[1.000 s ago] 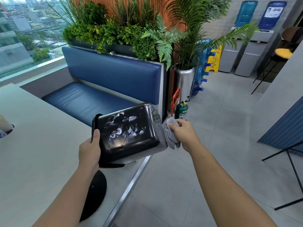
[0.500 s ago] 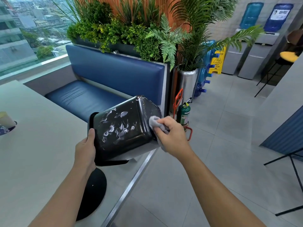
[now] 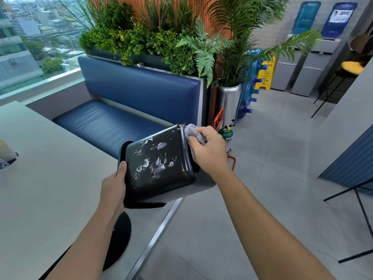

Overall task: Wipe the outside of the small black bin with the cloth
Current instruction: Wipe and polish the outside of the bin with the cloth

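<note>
The small black bin (image 3: 159, 160) is tipped on its side in the air, just past the table's right edge, its glossy side wall facing me with pale reflections. My left hand (image 3: 114, 186) grips its rim end at the lower left, thumb on the wall. My right hand (image 3: 207, 150) holds a grey cloth (image 3: 191, 131) bunched under the fingers and presses it on the bin's base end, near the upper far corner. Most of the cloth is hidden by the hand.
A pale table (image 3: 44, 178) lies at left with a cup (image 3: 6, 151) near its far left edge. A blue bench (image 3: 121, 110) stands behind. A green extinguisher (image 3: 227, 136) and a silver planter (image 3: 229, 102) stand beyond the bin. Black chair legs (image 3: 359, 201) stand at right.
My right hand has slid the cloth from the lower part of the bin's base end up to its upper far corner. The bin has tilted slightly in my left hand.
</note>
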The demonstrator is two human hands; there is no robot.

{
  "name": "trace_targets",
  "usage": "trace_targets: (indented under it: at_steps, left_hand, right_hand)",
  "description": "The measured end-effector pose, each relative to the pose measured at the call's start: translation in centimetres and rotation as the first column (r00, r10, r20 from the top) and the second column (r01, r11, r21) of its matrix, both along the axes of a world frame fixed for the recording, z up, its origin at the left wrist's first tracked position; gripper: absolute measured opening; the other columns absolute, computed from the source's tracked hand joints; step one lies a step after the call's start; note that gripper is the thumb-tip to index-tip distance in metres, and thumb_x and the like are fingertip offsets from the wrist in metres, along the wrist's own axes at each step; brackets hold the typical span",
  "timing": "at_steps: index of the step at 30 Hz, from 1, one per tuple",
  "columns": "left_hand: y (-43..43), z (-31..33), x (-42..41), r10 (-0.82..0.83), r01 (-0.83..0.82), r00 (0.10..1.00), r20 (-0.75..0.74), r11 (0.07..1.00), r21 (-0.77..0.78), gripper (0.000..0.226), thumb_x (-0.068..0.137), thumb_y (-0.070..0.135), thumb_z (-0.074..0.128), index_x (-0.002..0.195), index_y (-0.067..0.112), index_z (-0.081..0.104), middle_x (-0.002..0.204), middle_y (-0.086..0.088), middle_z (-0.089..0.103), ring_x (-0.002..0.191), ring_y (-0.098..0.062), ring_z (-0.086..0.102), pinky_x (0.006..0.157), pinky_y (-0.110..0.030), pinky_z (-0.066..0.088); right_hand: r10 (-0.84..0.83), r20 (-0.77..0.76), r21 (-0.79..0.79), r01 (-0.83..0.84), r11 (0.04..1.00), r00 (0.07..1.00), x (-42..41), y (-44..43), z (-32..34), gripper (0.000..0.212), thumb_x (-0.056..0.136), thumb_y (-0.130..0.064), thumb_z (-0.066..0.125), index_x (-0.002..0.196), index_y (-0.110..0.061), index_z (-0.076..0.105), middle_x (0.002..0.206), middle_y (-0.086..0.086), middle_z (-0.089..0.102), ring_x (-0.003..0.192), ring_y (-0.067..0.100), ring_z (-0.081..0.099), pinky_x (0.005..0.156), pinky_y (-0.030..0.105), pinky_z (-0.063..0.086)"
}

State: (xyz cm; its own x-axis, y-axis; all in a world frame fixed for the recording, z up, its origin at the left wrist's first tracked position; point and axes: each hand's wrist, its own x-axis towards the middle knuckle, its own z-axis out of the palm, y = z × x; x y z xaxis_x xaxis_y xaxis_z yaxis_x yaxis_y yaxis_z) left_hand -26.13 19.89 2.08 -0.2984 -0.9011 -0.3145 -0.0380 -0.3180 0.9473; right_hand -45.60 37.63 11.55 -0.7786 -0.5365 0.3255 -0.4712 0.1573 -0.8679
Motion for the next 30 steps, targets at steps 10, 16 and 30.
trace_targets:
  at_steps: [10,16,30]
  left_hand:
    - [-0.1,-0.1,0.8,0.006,-0.006,1.000,0.016,1.000,0.018,0.044,0.099,0.054,0.069,0.086,0.013,0.078,0.096,-0.008,0.080,0.085,-0.028,0.069,0.092,-0.046,0.057]
    - [0.7,0.4,0.6,-0.034,0.035,0.999,-0.028,0.999,0.020,0.043,0.100,0.053,0.068,0.094,0.012,0.080,0.100,-0.009,0.083,0.090,-0.029,0.074,0.095,-0.048,0.061]
    - [0.7,1.6,1.3,-0.052,0.056,0.990,-0.128,0.998,0.030,0.038,0.104,0.048,0.065,0.102,0.013,0.081,0.104,-0.007,0.083,0.096,-0.030,0.076,0.097,-0.048,0.059]
  right_hand:
    - [0.113,-0.143,-0.097,-0.128,0.987,0.983,0.7,0.5,-0.5,0.011,0.094,-0.009,0.074,0.101,-0.016,0.079,0.091,0.007,0.059,0.081,0.015,0.061,0.075,0.022,0.050]
    - [-0.072,-0.071,0.081,0.078,0.994,0.995,-2.9,-1.2,-1.2,0.013,0.098,-0.018,0.067,0.106,-0.020,0.078,0.096,0.002,0.061,0.082,0.010,0.057,0.071,0.012,0.041]
    - [-0.129,-0.030,0.109,0.132,0.985,0.991,-3.6,0.5,-1.6,0.017,0.098,-0.019,0.066,0.110,-0.022,0.079,0.100,0.001,0.061,0.086,0.006,0.058,0.074,0.006,0.039]
